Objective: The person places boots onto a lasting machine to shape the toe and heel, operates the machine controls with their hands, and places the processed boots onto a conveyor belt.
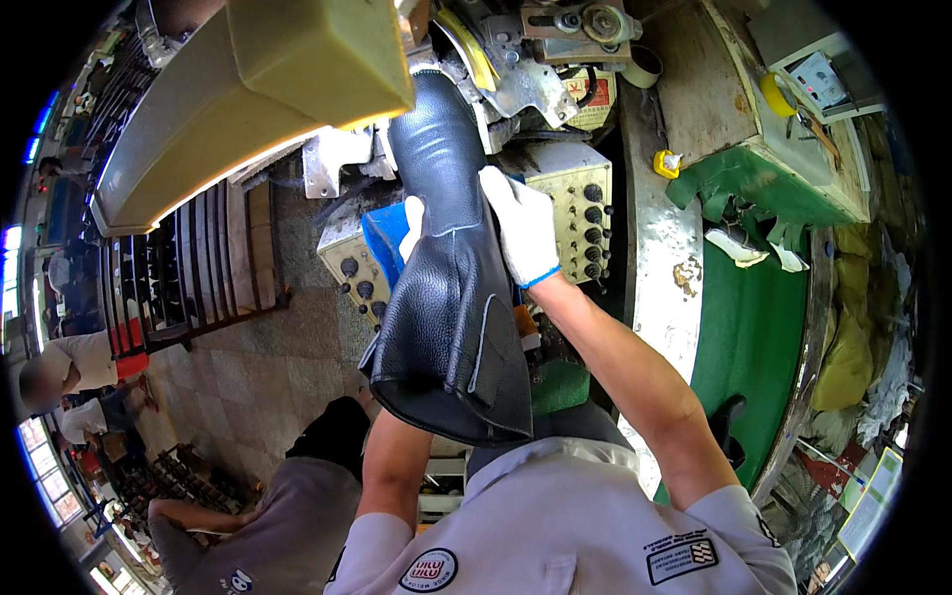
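Observation:
A black leather boot (436, 288) stretches from the machine's clamps at the top toward my body, its wide shaft opening nearest me. Its toe end sits among the metal parts of the machine (526, 74). My right hand (521, 223), in a white glove with a blue cuff, grips the boot's right side with the thumb lying along the leather. On the boot's left side my left hand (412, 226), also white-gloved, holds it; most of that hand is hidden behind the boot. A blue piece (385, 236) shows beside the left hand.
Control boxes with black knobs (593, 213) flank the boot. A large cream machine cover (268, 89) hangs at upper left. To the right runs a green-surfaced conveyor (739, 337) with a worn metal edge. Another person (278, 496) is close at lower left; a rack (198, 268) stands behind.

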Tool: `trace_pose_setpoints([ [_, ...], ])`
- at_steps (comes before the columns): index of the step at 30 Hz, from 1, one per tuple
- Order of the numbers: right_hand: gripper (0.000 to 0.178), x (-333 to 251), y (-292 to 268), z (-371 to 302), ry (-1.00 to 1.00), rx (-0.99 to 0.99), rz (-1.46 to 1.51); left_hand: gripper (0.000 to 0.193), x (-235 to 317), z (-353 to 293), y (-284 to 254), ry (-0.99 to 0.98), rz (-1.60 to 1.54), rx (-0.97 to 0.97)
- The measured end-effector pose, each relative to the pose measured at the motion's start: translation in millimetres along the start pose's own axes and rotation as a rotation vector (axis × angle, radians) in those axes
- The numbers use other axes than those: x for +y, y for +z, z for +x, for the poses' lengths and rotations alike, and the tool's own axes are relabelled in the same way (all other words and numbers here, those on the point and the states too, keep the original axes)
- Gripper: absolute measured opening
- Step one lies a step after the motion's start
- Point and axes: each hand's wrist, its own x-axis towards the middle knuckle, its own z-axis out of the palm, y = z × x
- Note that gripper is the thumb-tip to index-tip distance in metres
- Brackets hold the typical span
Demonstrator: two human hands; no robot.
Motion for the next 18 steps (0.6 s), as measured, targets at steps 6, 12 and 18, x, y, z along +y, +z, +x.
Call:
trace_pose_setpoints([
  [6, 0.038, 2, 1, 3, -0.037, -0.002, -0.066, 0.026, 2, -3, -1, 0.005, -0.005, 0.000],
  [12, 0.038, 2, -6, 1, 0.056, -0.073, -0.064, 0.025, 6, -8, -2, 0.000, -0.008, 0.005],
  [18, 0.039, 12, -4, 4, -0.023, -0.004, 0.000, 0.024, 8, -12, 1, -0.002, -0.030, 0.006],
])
